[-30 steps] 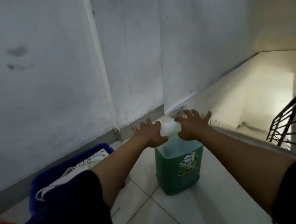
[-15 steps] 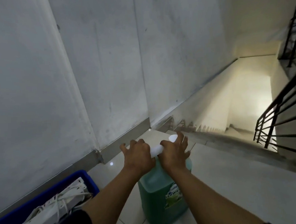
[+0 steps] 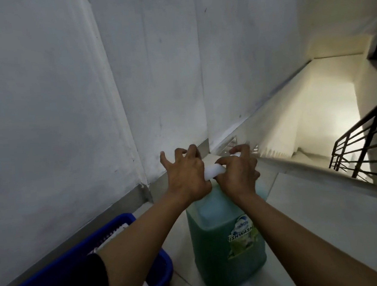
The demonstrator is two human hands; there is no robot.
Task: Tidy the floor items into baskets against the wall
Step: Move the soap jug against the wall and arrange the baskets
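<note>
A green jug of dishwash liquid [image 3: 226, 252] stands upright on the tiled floor, with a white handle [image 3: 214, 171] across its top. My right hand [image 3: 239, 175] is curled around the right part of that handle. My left hand [image 3: 185, 176] rests with its palm on the handle's left end, fingers lifted and spread. A blue basket [image 3: 166, 267] sits against the wall at lower left, just left of the jug. My left forearm and dark sleeve hide most of it.
White cabled items [image 3: 113, 235] lie in the basket. A grey wall [image 3: 69, 106] with a metal skirting runs along the left. Stairs [image 3: 315, 116] drop away on the right behind a black railing [image 3: 361, 146], their edge close beyond the jug.
My left hand's fingers have lifted off the handle and spread apart. My right hand keeps its grip. The view has tilted down and moved closer to the jug.
</note>
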